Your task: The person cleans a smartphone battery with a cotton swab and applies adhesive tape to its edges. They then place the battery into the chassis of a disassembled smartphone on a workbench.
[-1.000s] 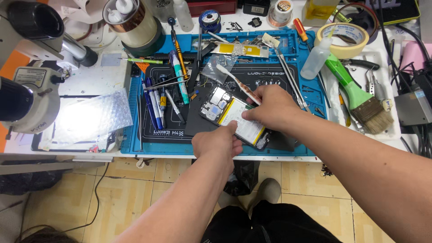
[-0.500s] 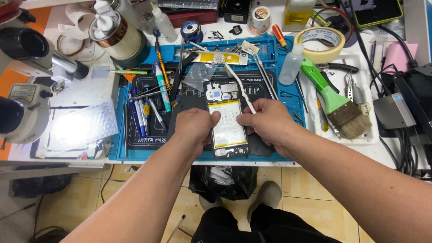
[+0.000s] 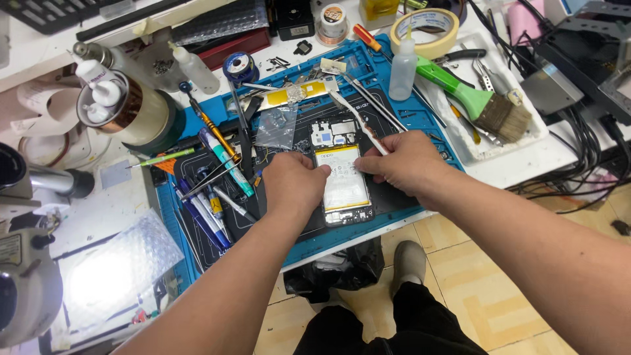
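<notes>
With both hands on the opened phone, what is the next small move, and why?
Probably slide the thin white pry tool under the white battery's upper edge. The right hand holds that tool at the top right corner of the opened black phone, and the left hand steadies its left side on the blue mat.

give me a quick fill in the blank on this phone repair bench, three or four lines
1. The opened phone lies on a work mat coloured ____.
2. The left hand and the right hand both rest on the ____.
3. The brush in the white tray has a handle coloured ____.
4. The right hand holds a thin white ____ above the phone.

Missing words: blue; phone; green; tool
</notes>
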